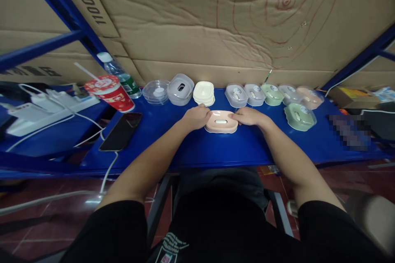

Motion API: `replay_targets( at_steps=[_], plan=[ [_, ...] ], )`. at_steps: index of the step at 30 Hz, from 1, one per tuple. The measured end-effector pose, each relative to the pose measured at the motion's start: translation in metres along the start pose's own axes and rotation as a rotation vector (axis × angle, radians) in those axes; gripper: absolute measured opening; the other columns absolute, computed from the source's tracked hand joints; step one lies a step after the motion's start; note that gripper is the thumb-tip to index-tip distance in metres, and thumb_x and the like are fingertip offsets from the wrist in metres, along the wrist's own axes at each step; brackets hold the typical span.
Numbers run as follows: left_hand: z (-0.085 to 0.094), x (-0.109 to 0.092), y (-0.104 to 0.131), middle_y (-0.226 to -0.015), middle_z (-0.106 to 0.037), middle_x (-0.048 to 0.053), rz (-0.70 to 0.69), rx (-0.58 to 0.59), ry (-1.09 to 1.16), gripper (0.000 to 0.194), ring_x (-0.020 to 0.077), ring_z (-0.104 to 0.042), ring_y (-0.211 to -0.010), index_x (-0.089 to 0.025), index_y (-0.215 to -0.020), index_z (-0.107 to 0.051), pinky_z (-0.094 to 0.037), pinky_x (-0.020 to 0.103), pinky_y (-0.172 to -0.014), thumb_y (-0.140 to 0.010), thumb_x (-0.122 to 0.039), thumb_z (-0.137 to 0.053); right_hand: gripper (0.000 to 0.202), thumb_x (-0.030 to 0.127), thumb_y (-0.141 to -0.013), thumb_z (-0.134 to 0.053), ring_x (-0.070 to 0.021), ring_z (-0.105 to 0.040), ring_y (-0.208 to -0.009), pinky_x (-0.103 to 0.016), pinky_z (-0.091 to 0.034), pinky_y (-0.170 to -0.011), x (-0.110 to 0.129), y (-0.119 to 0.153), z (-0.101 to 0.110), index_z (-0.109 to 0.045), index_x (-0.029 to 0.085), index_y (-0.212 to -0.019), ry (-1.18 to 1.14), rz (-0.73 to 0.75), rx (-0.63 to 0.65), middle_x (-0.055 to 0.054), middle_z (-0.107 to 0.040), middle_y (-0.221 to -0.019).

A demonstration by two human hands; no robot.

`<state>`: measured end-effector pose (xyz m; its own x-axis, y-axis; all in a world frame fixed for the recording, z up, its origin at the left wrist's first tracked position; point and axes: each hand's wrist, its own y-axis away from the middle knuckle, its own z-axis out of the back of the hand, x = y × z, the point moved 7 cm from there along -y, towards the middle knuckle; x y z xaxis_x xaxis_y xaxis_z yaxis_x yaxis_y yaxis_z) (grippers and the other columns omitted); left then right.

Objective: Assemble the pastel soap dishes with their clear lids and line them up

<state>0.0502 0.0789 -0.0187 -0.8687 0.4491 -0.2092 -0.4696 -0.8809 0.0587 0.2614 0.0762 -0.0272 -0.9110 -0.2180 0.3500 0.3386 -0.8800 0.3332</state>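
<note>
A shallow pink plastic box (221, 126) with rounded corners lies on the blue table in front of me. A small white oblong piece (220, 122) sits in the middle of its top. My left hand (197, 117) grips the box's left end, thumb near the rim. At the right end my right hand (248, 116) pinches the rim. Both hands' fingers are partly hidden at the far side. Just behind is a stack of cream trays (204, 91), close to my left fingers.
Clear lids (156, 92) and grey trays (180, 90) stand at the back left. Several lidded boxes, including a green one (300, 116), line the right. On the left are a phone (121, 132), red cup (110, 94), water bottle (123, 78) and power strip (52, 109). Cardboard (179, 20) forms the back wall.
</note>
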Motion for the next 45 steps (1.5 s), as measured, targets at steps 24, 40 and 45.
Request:
replay_targets(
  at_steps=[24,40,45],
  plan=[
    [0.052,0.085,0.012,-0.130,-0.070,0.018,0.350,-0.358,-0.097,0.031,0.0347,-0.071,-0.114,-0.018,-0.115,-0.078,-0.058,0.049,-0.092,-0.101,-0.022,-0.050,0.073,0.082,-0.099,-0.044,-0.0155,-0.059,-0.060,-0.030,-0.036,-0.059,-0.005,0.000,-0.001,-0.069,0.018,-0.074,-0.033,0.001,-0.053,-0.007,-0.072,-0.070],
    [0.085,0.117,0.040,-0.148,-0.057,0.022,0.516,-0.474,0.021,0.079,0.0439,-0.064,-0.128,-0.021,-0.147,-0.061,-0.055,0.057,-0.108,-0.082,-0.062,-0.081,0.071,0.080,-0.099,-0.044,-0.0168,-0.059,-0.063,-0.031,-0.035,-0.062,-0.002,0.001,0.000,-0.068,0.018,-0.075,-0.011,0.013,-0.053,-0.006,-0.070,-0.069],
    [0.080,0.142,0.041,-0.139,-0.067,0.021,0.600,-0.351,-0.051,0.040,0.0433,-0.066,-0.127,-0.021,-0.125,-0.075,-0.055,0.059,-0.104,-0.091,-0.042,-0.074,0.072,0.081,-0.099,-0.043,-0.0167,-0.058,-0.063,-0.031,-0.034,-0.061,-0.003,0.001,0.000,-0.067,0.019,-0.074,-0.005,0.024,-0.064,-0.007,-0.070,-0.069]
  ],
)
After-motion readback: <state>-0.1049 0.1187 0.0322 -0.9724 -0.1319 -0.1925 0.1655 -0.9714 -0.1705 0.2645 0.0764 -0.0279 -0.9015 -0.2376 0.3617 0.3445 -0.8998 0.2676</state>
